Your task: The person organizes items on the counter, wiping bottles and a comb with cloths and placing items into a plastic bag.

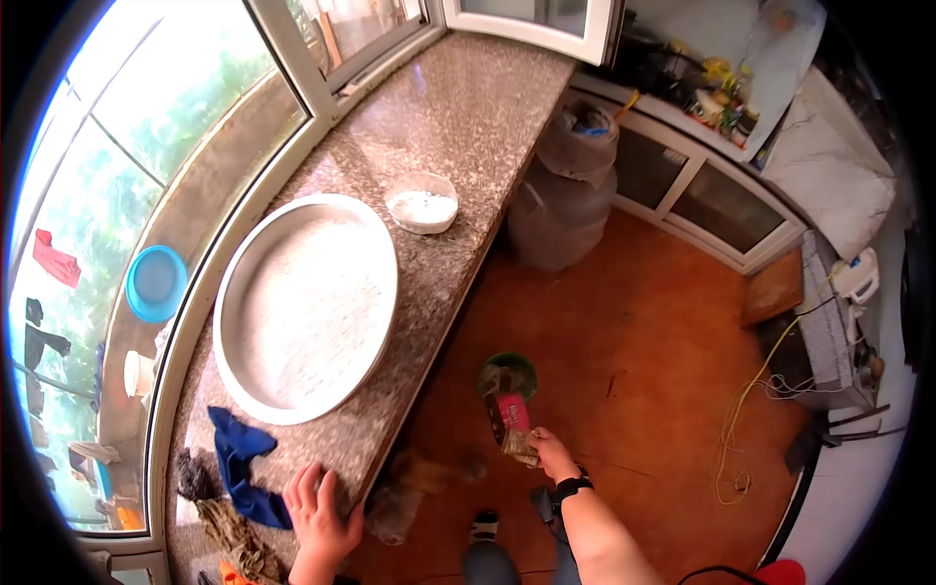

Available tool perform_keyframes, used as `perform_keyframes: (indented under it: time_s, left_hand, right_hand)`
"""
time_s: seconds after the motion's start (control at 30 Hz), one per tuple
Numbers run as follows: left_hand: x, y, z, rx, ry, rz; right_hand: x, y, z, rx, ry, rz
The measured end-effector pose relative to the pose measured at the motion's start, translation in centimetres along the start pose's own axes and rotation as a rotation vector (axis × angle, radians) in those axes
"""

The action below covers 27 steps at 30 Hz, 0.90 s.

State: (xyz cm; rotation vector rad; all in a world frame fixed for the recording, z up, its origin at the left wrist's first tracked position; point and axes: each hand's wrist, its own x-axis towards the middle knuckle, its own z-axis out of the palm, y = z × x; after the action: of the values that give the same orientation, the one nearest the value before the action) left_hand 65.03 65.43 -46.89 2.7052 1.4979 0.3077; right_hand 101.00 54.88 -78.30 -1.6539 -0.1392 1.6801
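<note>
My left hand (320, 509) rests on the speckled stone counter (468, 107) near its front edge, fingers spread and holding nothing. Its fingertips are beside a dark blue cloth (239, 468). Lower and to the right, my right hand (554, 455) grips one end of a crumpled plastic packet (511, 414) with a pink printed patch. The packet's far end overlaps a green basin (527, 370) that appears to be on the floor; whether they touch, I cannot tell. A large white basin (388, 336) of pale powder stands on the counter. Behind it is a clear bowl (421, 207) of white stuff.
A brown rag (239, 546) and a dark scrubber (194, 476) lie at the counter's near left. Grey covered containers (561, 219) stand by the counter's far end. A yellow cord (733, 419) trails over the reddish floor (643, 331). An open window sash (546, 29) juts over the counter.
</note>
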Motion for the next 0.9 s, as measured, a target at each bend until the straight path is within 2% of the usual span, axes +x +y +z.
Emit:
perform_keyframes:
  time_s: [0.03, 0.1, 0.17, 0.23, 0.3, 0.37, 0.5, 0.6, 0.67, 0.9]
  left_hand:
    - [-0.1, -0.2, 0.2, 0.009, -0.010, -0.004]
    - [-0.3, -0.8, 0.7, 0.018, -0.027, 0.023]
    - [-0.4, -0.8, 0.6, 0.031, -0.037, 0.047]
    - [2.2, 2.4, -1.3, 0.087, -0.031, 0.034]
    - [0.2, 0.4, -0.4, 0.091, -0.100, 0.034]
    - [0.5, 0.7, -0.3, 0.090, -0.110, 0.030]
    - [1.0, 1.2, -0.5, 0.118, -0.140, 0.037]
    - [0.9, 1.0, -0.6, 0.186, -0.187, 0.046]
    - [1.2, 1.2, -0.7, 0.191, -0.194, 0.040]
    - [0.9, 1.2, -0.6, 0.186, -0.199, 0.009]
  right_hand:
    - [1.5, 0.1, -0.4, 0.007, -0.013, 0.016]
    - [4.2, -0.3, -1.1, 0.350, -0.009, 0.035]
    - [7.7, 0.4, -2.0, 0.288, 0.000, 0.034]
    - [11.1, 0.5, -2.5, 0.530, 0.018, 0.122]
    - [14.4, 1.1, -3.0, 0.589, -0.004, 0.154]
    - [17.1, 2.5, -3.5, 0.930, -0.020, 0.327]
    - [21.0, 5.6, -4.6, 0.974, -0.041, 0.335]
    - [22.0, 7.0, -5.4, 1.041, -0.158, 0.340]
    - [22.3, 7.5, -5.1, 0.900, -0.116, 0.260]
    - [20.4, 6.8, -5.5, 0.862, -0.221, 0.231]
